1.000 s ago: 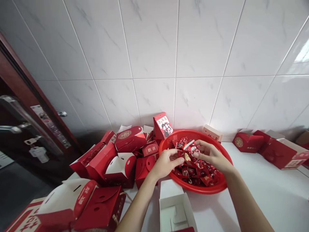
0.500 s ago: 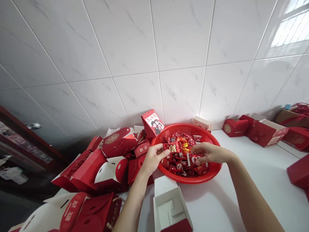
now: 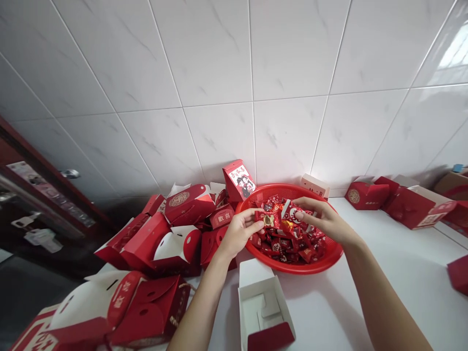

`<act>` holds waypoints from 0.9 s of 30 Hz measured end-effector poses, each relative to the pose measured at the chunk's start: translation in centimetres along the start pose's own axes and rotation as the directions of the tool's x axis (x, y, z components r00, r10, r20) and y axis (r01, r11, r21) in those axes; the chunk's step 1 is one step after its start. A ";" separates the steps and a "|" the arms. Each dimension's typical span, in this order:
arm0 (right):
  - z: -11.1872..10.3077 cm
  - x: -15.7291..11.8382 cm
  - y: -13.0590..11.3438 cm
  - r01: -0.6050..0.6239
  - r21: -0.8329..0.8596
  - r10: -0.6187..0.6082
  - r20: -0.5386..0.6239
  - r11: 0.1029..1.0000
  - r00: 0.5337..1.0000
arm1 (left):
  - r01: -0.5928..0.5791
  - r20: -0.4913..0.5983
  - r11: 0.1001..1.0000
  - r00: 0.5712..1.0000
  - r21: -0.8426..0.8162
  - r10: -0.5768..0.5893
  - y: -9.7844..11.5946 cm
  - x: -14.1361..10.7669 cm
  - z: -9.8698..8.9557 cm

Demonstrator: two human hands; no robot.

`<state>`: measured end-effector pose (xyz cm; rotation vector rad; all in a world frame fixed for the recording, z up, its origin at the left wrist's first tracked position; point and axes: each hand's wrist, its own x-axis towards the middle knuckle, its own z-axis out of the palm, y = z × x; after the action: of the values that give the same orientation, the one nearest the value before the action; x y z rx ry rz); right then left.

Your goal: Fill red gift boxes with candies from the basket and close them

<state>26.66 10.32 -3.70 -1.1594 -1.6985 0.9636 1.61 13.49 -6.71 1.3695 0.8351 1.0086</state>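
A red plastic basket [image 3: 292, 267] full of small wrapped candies [image 3: 285, 247] stands in front of me by the wall. Over its left side, my left hand [image 3: 239, 229] pinches a red-and-gold candy packet [image 3: 269, 220] between thumb and fingers. My right hand [image 3: 321, 219] is above the basket's right side, closed on a red candy packet [image 3: 291, 211] with a white edge. The two packets are close together over the pile. Below the basket lies an open box [image 3: 265, 304], white inside, with some folded card at its bottom.
Several red gift boxes [image 3: 146, 243] crowd the left of the white table [image 3: 325, 312]. A printed red box [image 3: 241, 181] leans on the tiled wall behind the basket. More red boxes [image 3: 413, 207] stand at the right, and a door [image 3: 44, 180] is at far left.
My right hand has lifted a red candy packet from the pile and brought it near the left hand. My left hand keeps its packet. The view has shifted slightly left.
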 end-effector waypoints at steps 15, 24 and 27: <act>4.0 -0.9 -2.0 0.066 0.178 -0.045 -0.121 0.982 0.992 | -0.162 0.091 0.957 0.985 0.242 0.144 3.5 -2.8 0.9; 4.8 -1.6 -3.1 0.102 0.074 -0.088 -0.170 0.992 0.982 | -0.183 0.187 0.946 0.973 0.269 0.135 4.8 -4.0 1.5; 5.2 -1.7 -3.4 0.124 0.016 -0.120 -0.176 0.992 0.977 | -0.217 0.133 0.927 0.974 0.306 0.184 4.5 -3.9 1.7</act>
<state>21.19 7.05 -2.73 -1.0763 -1.5912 0.7834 1.32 9.01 -2.44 1.7986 0.8170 0.9775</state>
